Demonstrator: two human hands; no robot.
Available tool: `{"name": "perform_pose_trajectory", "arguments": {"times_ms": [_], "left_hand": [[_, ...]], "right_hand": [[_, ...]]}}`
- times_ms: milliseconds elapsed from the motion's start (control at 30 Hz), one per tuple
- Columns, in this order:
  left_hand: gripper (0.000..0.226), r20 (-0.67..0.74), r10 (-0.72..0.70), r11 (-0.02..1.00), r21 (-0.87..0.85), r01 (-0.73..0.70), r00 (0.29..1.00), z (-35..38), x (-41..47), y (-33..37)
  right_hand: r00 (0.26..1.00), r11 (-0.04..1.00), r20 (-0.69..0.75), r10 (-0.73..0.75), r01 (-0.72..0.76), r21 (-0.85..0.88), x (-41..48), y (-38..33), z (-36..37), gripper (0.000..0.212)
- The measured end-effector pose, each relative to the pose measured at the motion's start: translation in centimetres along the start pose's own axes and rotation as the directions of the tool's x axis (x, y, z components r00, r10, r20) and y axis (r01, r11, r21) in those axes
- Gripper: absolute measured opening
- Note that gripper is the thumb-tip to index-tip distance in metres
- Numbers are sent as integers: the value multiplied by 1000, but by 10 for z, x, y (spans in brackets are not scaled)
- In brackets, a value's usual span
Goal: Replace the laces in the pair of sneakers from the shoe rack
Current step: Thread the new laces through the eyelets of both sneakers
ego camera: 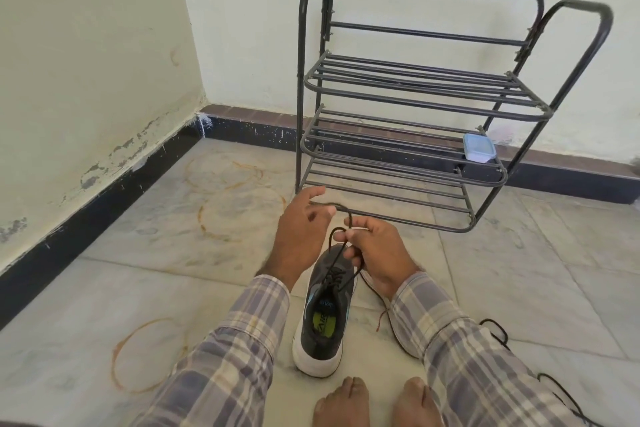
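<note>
A dark grey sneaker (325, 315) with a white sole stands on the floor between my arms, toe pointing away from me. A black lace (337, 274) is threaded through its eyelets. My right hand (377, 250) pinches a loop of this lace above the toe. My left hand (301, 236) holds the other strand, which arcs from its fingertips over to the right hand. A second shoe (394, 326) lies mostly hidden under my right sleeve. Loose black laces (498, 329) lie on the floor at the right.
A black metal shoe rack (415, 107) stands against the far wall, holding a small clear plastic box (479, 147) on its middle shelf. My bare toes (377, 402) show at the bottom edge. Tiled floor with rust rings spreads to the left.
</note>
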State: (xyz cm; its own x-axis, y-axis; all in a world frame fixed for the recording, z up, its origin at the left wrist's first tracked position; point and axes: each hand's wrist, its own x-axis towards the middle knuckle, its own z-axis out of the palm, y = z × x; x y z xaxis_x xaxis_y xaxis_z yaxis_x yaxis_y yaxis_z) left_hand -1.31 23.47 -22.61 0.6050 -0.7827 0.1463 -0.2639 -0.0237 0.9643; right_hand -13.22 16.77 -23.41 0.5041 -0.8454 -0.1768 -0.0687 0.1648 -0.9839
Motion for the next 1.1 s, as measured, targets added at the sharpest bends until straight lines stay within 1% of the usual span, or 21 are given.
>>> {"name": "perform_pose_trajectory", "arguments": {"times_ms": [67, 133, 167, 233, 300, 333, 367, 400, 433, 467, 500, 533, 600, 633, 700, 800, 833, 900, 967, 1033, 1100], "left_hand": [[32, -11, -154, 988, -16, 154, 988, -1, -1, -14], [37, 74, -301, 949, -76, 307, 951, 2, -8, -28], [39, 137, -342, 929, -97, 357, 930, 5, -13, -32], [41, 215, -365, 916, -95, 391, 906, 10, -18, -36], [39, 207, -367, 909, -124, 397, 907, 13, -15, -42], [38, 194, -373, 897, -175, 406, 907, 12, -12, -44], [38, 183, -381, 879, -231, 417, 906, 12, -8, -46], [38, 175, -389, 863, -273, 424, 905, 11, -5, -46], [38, 170, -392, 857, -289, 426, 904, 10, -3, -46], [37, 173, -386, 860, -289, 421, 906, 9, -3, -47], [35, 186, -376, 863, -286, 416, 908, 10, -3, -46], [31, 205, -363, 866, -284, 410, 909, 11, -4, -45], [28, 256, -331, 869, -292, 399, 908, 11, -7, -43], [28, 286, -311, 870, -298, 393, 906, 10, -7, -44], [30, 362, -264, 863, -325, 387, 894, 8, -8, -45], [31, 450, -248, 823, -370, 432, 858, 6, -7, -52], [30, 457, -248, 818, -374, 438, 854, 6, -7, -53], [25, 426, -221, 839, -375, 394, 877, 5, -6, -56], [17, 321, -209, 889, -331, 316, 924, 4, -5, -59], [12, 107, -288, 933, -191, 304, 952, 0, 2, -70], [13, -162, -379, 924, -6, 383, 911, -10, 5, -83]], "right_hand": [[999, 999, 15, 33, -33, 15, 0, -2, -4, 20], [997, 999, 64, 50, -51, 16, 1, -5, -6, 24], [995, 999, 93, 48, -48, -3, 1, -6, -7, 24], [989, 995, 148, 31, -15, -103, 0, -9, -9, 23], [974, 953, 226, 22, 48, -301, -1, -13, -13, 23], [962, 894, 271, 31, 95, -438, 0, -15, -15, 23], [951, 789, 306, 48, 151, -596, 1, -18, -17, 23], [942, 642, 328, 65, 212, -737, 3, -20, -18, 22], [940, 491, 334, 66, 260, -831, 5, -19, -17, 22], [946, 388, 322, 31, 285, -876, 6, -18, -16, 23], [951, 343, 306, -29, 297, -891, 7, -16, -14, 25], [950, 333, 295, -103, 312, -890, 7, -14, -11, 26], [935, 343, 284, -213, 344, -874, 7, -9, -7, 25], [930, 362, 280, -237, 352, -863, 8, -5, -5, 24], [934, 447, 246, -258, 341, -827, 6, -1, -2, 21], [936, 589, 148, -319, 318, -743, 4, 10, 1, 20], [938, 627, 117, -327, 308, -716, 4, 14, 1, 21], [946, 706, 77, -315, 288, -646, 8, 20, 2, 20], [950, 762, 74, -304, 289, -579, 9, 20, 1, 18], [954, 813, 15, -299, 263, -520, 9, 22, -5, 12], [965, 878, -153, -212, 119, -464, 11, 33, -18, 14]]}}
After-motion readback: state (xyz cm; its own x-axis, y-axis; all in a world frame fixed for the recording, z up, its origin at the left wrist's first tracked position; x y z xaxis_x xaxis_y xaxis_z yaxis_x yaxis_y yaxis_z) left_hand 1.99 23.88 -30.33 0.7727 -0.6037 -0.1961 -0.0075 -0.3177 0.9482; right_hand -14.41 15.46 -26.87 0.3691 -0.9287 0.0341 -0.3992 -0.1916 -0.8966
